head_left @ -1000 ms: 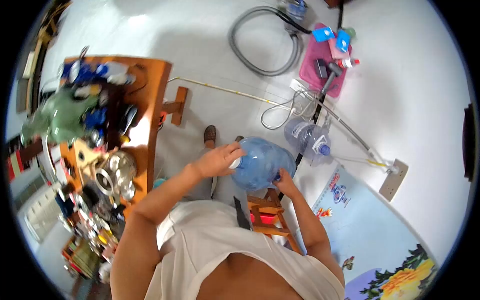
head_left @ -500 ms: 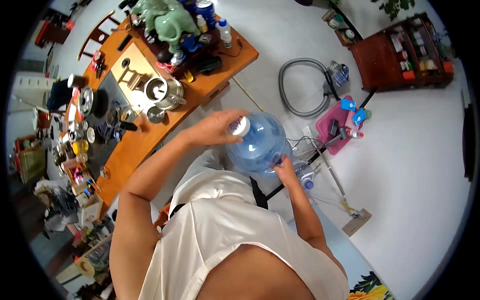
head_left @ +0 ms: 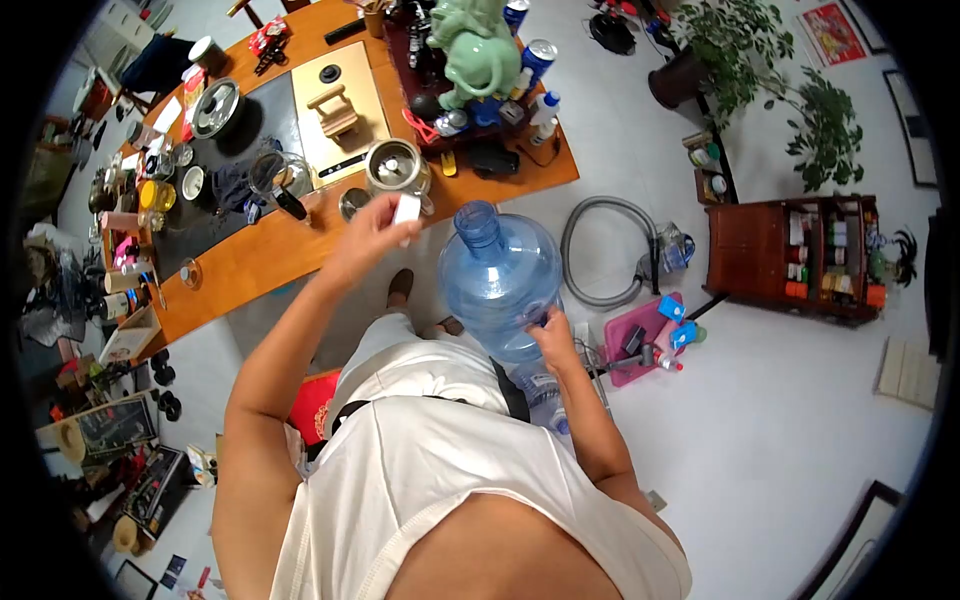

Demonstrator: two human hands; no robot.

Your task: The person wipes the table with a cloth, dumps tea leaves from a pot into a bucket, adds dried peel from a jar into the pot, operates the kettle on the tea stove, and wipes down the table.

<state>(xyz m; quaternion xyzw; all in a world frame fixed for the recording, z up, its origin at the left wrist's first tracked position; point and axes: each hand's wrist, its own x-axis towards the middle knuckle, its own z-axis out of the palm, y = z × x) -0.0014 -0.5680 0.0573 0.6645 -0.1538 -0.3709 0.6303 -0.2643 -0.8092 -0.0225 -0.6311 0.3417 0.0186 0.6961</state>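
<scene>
My left hand (head_left: 362,243) is closed on a white cap (head_left: 407,209), held to the left of the bottle neck, over the table's front edge. A large blue transparent water jug (head_left: 500,275) stands upright in front of me, its mouth uncovered. My right hand (head_left: 557,342) is closed on the jug's handle at its right side. Just beyond my left hand, a metal kettle (head_left: 396,168) without a lid sits on the wooden table (head_left: 290,250).
A green elephant figure (head_left: 480,65) and cans crowd the table's far right end. On the floor to the right lie a grey hose (head_left: 573,240) and a pink basin (head_left: 620,335) with items in it. A smaller plastic bottle (head_left: 540,390) is beside the jug.
The white cap has come off the jug's neck and moved left in my left hand. My right hand still grips the handle. The whole view has shifted.
</scene>
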